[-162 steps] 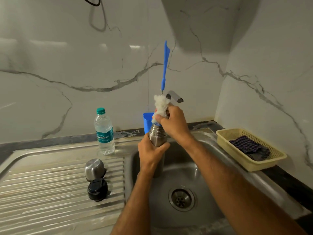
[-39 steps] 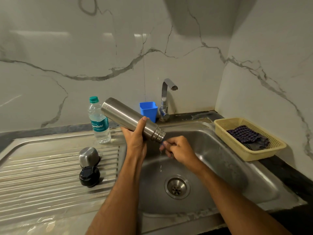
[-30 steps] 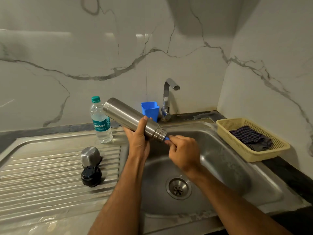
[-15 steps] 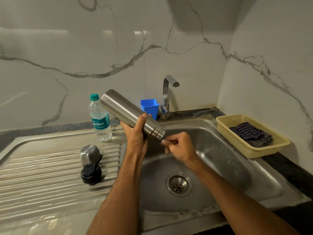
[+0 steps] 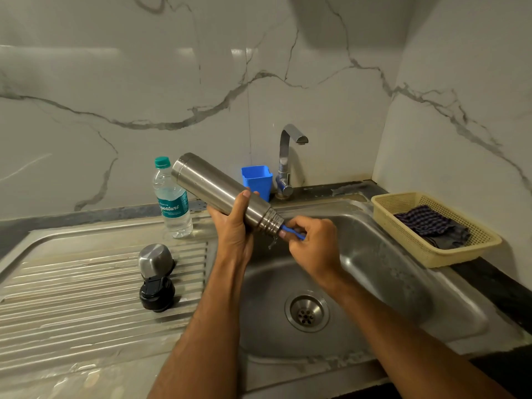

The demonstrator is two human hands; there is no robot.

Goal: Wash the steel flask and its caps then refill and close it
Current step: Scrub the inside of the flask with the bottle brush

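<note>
The steel flask (image 5: 223,194) is held above the sink basin (image 5: 388,269), tilted with its closed base up toward the left and its threaded open mouth down toward the right. The left hand (image 5: 234,226) grips the flask body from below, fingers curled round the far side and the thumb lying along the near side. At the mouth, the right hand (image 5: 312,240) pinches the blue handle (image 5: 292,232) of a bottle brush between thumb and curled fingers; only a short stretch of the handle shows between the mouth and the fingers, and the rest runs into the flask. A few drops of water hang just below the mouth.

On the ribbed drainboard (image 5: 72,289) to the left stand the two caps: the steel cup cap (image 5: 156,259), inverted, and just in front of it, touching or nearly so, the black inner cap (image 5: 157,293). A clear plastic water bottle (image 5: 172,201) with a teal lid and label stands upright at the back of the drainboard, behind the flask's raised base. A blue plastic cup (image 5: 257,180) sits beside the chrome tap (image 5: 288,159) at the back wall. On the dark counter to the right lies a yellow plastic basket (image 5: 431,254) with a dark checked cloth (image 5: 429,226) inside it. The drain (image 5: 307,311) is visible in the basin's floor.
</note>
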